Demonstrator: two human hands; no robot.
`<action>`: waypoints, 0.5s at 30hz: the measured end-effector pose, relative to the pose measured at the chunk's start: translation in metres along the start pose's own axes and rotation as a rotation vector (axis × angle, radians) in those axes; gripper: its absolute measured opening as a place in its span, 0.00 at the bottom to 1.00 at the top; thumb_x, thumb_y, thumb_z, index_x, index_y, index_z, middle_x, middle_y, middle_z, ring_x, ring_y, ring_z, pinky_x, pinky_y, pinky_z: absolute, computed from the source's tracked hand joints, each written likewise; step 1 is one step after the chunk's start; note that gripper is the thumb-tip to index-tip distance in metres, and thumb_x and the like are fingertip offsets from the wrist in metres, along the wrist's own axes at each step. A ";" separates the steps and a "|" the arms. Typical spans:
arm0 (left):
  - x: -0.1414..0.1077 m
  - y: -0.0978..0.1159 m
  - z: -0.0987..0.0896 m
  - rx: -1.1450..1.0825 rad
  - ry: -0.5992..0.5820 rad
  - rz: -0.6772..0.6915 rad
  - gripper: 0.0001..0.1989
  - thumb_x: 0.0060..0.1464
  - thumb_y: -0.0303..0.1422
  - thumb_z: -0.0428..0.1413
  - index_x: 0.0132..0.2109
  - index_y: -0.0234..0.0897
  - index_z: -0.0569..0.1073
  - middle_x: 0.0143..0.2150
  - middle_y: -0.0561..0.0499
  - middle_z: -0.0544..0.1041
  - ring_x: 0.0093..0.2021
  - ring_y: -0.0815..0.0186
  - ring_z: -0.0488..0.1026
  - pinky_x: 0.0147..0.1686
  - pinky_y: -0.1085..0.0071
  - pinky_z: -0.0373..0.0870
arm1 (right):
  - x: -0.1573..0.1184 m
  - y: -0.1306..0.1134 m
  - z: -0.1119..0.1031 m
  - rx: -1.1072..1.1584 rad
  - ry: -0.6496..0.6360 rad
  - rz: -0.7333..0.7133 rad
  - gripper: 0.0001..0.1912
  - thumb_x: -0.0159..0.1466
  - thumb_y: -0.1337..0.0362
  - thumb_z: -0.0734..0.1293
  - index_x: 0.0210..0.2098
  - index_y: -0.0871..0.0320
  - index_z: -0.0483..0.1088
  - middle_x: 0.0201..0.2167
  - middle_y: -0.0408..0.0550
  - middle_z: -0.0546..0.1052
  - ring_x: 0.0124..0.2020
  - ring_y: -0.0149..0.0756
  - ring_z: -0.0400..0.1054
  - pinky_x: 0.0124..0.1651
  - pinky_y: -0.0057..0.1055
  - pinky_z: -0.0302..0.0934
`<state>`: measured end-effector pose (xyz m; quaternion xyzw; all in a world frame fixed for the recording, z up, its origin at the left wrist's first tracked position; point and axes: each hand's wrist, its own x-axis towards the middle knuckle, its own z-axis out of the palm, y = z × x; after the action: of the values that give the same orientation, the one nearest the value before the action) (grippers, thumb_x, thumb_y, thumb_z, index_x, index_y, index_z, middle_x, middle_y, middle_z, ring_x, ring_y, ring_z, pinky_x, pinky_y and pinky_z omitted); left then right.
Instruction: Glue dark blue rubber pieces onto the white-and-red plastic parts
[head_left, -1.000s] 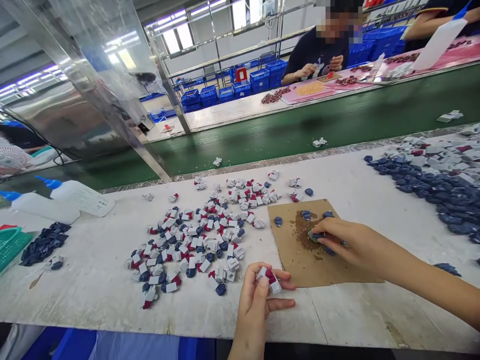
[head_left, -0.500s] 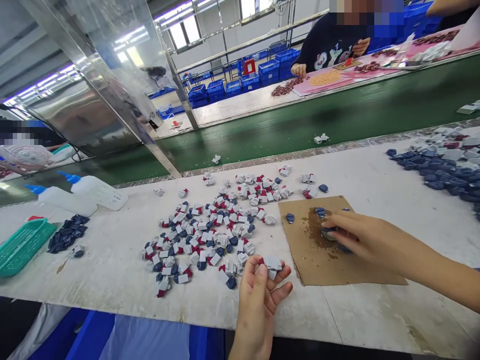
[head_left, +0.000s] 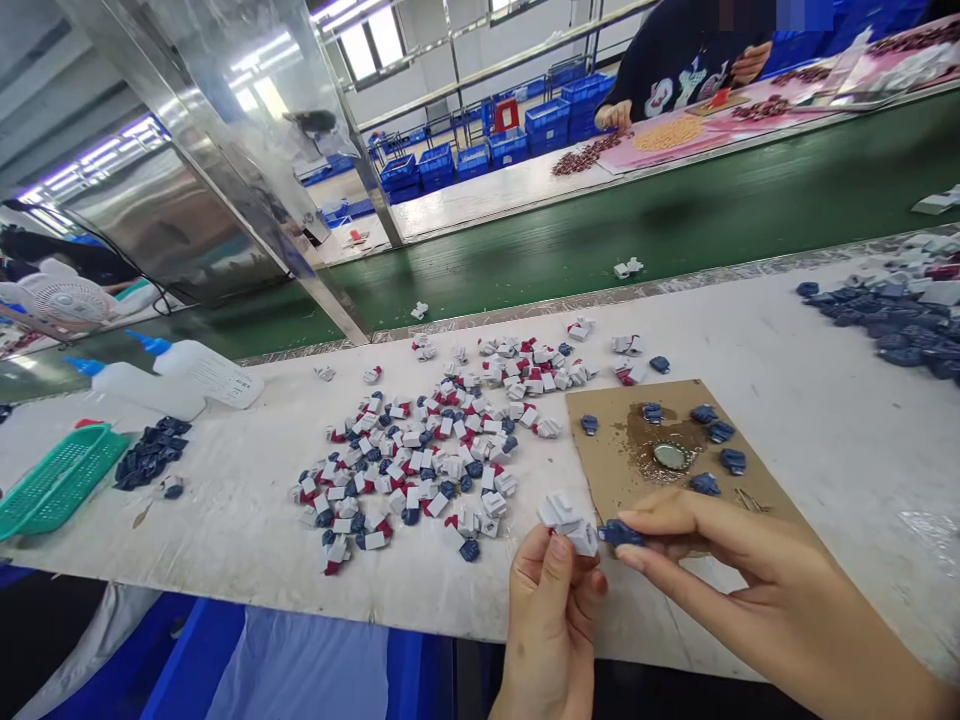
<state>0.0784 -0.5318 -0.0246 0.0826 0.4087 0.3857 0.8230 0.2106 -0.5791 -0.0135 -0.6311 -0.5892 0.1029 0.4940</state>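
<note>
Between the thumb and fingers of my left hand (head_left: 551,610) is a white plastic piece (head_left: 568,522) with a bit of red under it. My right hand (head_left: 720,560) pinches a dark blue plastic piece (head_left: 621,533) whose tip meets the white piece's right end; whether it is inserted I cannot tell. Behind my right hand lies a brown cardboard sheet (head_left: 615,470). On it a bottle cap (head_left: 671,456) sits in a wet stain, with several blue pieces (head_left: 705,484) around it. Left of the cardboard spreads a pile of white, red and blue assembled pieces (head_left: 409,440).
At left stand two leaning white bottles (head_left: 217,375) with blue tips, a green basket (head_left: 112,450) and a heap of blue pieces (head_left: 154,452). More pieces (head_left: 900,320) lie at right. Behind runs a green conveyor belt (head_left: 525,250), with a co-worker (head_left: 690,70) across it.
My right hand has come back from the cap on the cardboard, bringing a blue piece to the white piece. My left hand has moved slightly right. White pieces on the belt shifted left.
</note>
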 end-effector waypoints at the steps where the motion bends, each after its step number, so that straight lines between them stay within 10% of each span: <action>1: -0.002 0.000 0.001 0.014 -0.024 0.008 0.17 0.31 0.37 0.75 0.31 0.36 0.82 0.30 0.51 0.82 0.28 0.75 0.76 0.28 0.85 0.73 | 0.000 -0.001 -0.001 0.005 -0.007 0.003 0.05 0.65 0.59 0.67 0.36 0.52 0.73 0.31 0.40 0.80 0.30 0.31 0.77 0.30 0.18 0.72; 15: 0.003 -0.003 -0.018 0.324 -0.182 0.233 0.16 0.38 0.43 0.72 0.30 0.37 0.80 0.27 0.52 0.80 0.26 0.72 0.73 0.29 0.77 0.72 | 0.000 -0.014 -0.001 0.280 -0.243 0.330 0.15 0.62 0.51 0.68 0.29 0.56 0.73 0.21 0.45 0.75 0.19 0.33 0.69 0.17 0.24 0.62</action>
<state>0.0682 -0.5348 -0.0396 0.2952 0.3770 0.3983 0.7824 0.2021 -0.5822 -0.0023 -0.6270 -0.5134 0.3381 0.4786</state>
